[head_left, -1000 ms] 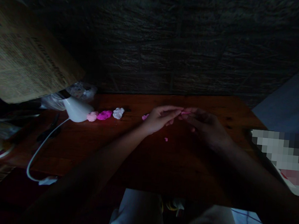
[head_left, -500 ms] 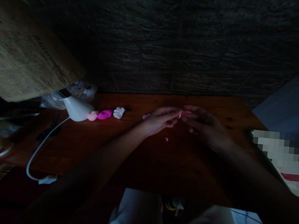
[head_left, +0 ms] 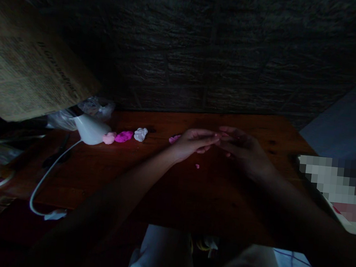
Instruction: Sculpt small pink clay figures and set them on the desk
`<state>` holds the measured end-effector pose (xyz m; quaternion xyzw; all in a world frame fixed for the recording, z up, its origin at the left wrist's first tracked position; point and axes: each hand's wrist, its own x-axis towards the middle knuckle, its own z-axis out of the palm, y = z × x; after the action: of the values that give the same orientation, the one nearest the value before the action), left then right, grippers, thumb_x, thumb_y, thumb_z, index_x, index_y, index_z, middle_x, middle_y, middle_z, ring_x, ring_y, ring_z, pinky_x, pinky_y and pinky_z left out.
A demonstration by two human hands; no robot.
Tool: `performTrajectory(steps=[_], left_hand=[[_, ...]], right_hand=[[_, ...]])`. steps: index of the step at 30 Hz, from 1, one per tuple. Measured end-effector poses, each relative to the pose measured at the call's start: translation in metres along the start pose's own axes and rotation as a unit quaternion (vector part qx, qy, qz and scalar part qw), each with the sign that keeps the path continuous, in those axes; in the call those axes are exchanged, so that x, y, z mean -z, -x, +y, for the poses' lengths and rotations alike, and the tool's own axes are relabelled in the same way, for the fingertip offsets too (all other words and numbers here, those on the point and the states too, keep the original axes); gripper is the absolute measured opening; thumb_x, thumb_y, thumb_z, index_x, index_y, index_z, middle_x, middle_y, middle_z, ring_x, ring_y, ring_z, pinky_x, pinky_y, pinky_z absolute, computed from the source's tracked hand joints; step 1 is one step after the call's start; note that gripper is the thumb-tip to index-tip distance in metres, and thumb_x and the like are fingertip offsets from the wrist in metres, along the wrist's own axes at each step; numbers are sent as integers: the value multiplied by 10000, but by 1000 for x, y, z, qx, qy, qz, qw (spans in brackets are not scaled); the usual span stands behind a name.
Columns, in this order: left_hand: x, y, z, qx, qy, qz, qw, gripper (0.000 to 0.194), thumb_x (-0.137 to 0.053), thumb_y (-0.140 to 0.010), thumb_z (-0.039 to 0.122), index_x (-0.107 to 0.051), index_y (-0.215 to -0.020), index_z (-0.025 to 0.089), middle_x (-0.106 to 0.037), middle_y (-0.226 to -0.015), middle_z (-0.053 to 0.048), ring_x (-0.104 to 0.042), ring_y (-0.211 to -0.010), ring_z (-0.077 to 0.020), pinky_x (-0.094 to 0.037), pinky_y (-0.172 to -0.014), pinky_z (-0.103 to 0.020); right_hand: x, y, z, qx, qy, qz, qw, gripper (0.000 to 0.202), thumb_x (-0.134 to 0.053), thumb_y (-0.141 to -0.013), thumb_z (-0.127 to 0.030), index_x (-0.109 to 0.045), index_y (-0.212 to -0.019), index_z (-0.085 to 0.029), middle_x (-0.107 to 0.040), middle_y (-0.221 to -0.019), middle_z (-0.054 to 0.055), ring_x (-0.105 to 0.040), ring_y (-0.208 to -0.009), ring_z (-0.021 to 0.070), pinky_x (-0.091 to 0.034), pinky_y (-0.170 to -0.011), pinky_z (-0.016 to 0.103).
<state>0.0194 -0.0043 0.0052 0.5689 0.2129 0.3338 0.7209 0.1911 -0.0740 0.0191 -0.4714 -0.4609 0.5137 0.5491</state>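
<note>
Above the wooden table my left hand [head_left: 193, 144] and my right hand [head_left: 246, 152] meet at the fingertips. Pinched between them is a small piece of pink modelling clay [head_left: 225, 134], mostly covered by the fingers. Behind my left wrist a flat pink clay piece [head_left: 174, 139] lies partly hidden. A tiny pink crumb [head_left: 197, 166] rests on the wood just below the hands. Off to the left, a pale pink lump [head_left: 108, 137], a magenta lump [head_left: 124, 136] and a white lump [head_left: 140, 134] of clay sit in a row.
A lamp with a newspaper-print shade [head_left: 39, 65] and white base [head_left: 92, 129] stands at the left, its white cord [head_left: 39, 183] hanging over the table [head_left: 103, 189] edge. Dark scissors [head_left: 56, 155] lie near it. A dark stone wall [head_left: 186, 50] rises behind.
My fingertips have drawn closer together, and less of the pink clay shows between them. The lumps on the table stay where they were.
</note>
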Motion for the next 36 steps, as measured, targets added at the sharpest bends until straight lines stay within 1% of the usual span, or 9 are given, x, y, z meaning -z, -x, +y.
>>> performTrajectory(steps=[4,8,10,13,20,22,26,28,36], left_hand=[[3,-1,-2,9,-14,15,1000,245,-831,-787,306,-809,-977,153,-690,-839,-39,-432,-594,-48,-266,-530,-229],[2,-1,-2,6,-12,7,1000,194,-810,-804,325,-795,-886,149,-641,-734,-15,-405,-562,-48,-238,-511,-225],[1,-1,-2,-6,-5,-2,1000,204,-821,-790,336,-791,-873,152,-637,-712,-10,-391,-547,-46,-222,-506,-227],[-1,1,0,-22,5,-6,1000,236,-844,-757,337,-795,-905,160,-703,-801,-38,-365,-544,-40,-209,-510,-232],[0,1,2,9,8,17,1000,232,-852,-727,338,-814,-882,171,-729,-805,-52,-338,-555,-47,-183,-516,-234],[1,2,2,10,12,9,1000,225,-854,-732,330,-817,-896,181,-749,-850,-58,-340,-558,-46,-181,-518,-231],[-1,3,3,2,15,-4,1000,171,-861,-735,316,-816,-850,198,-780,-1090,-84,-363,-573,-38,-191,-518,-227],[-2,3,3,6,21,-7,1000,150,-862,-733,305,-823,-841,208,-776,-1123,-79,-394,-587,-36,-212,-521,-223],[-2,1,3,-20,23,-20,999,238,-856,-749,374,-838,-913,202,-739,-820,-45,-385,-548,-36,-213,-511,-218]], right_hand=[[0,-1,1,22,30,0,999,613,-965,-597,-418,-690,-1108,-219,-770,-884,47,-681,-764,183,-492,-562,264],[0,-1,2,28,18,-10,999,604,-956,-608,-401,-684,-1114,-214,-772,-904,55,-692,-789,194,-489,-561,266],[0,-1,2,26,3,-17,1000,608,-959,-599,-361,-683,-1121,-218,-773,-929,51,-694,-800,188,-484,-559,256],[0,0,1,20,-14,-35,999,611,-948,-615,-332,-681,-1156,-232,-772,-967,41,-677,-758,160,-466,-540,241],[-3,3,-3,20,-21,-53,998,594,-943,-636,-373,-686,-1155,-242,-755,-888,16,-631,-688,140,-436,-520,240],[-2,3,-3,20,-15,-57,998,587,-933,-652,-378,-684,-1166,-244,-751,-865,9,-621,-672,135,-431,-520,241],[-1,4,-2,22,-4,-66,998,569,-904,-685,-368,-678,-1194,-253,-757,-891,14,-638,-700,143,-425,-523,237],[-1,4,-2,19,-8,-70,997,565,-903,-681,-353,-678,-1190,-255,-763,-908,18,-651,-717,150,-427,-526,237],[-3,2,-2,4,-28,-56,998,601,-947,-627,-304,-680,-1162,-246,-752,-823,-9,-637,-673,141,-434,-534,246]])
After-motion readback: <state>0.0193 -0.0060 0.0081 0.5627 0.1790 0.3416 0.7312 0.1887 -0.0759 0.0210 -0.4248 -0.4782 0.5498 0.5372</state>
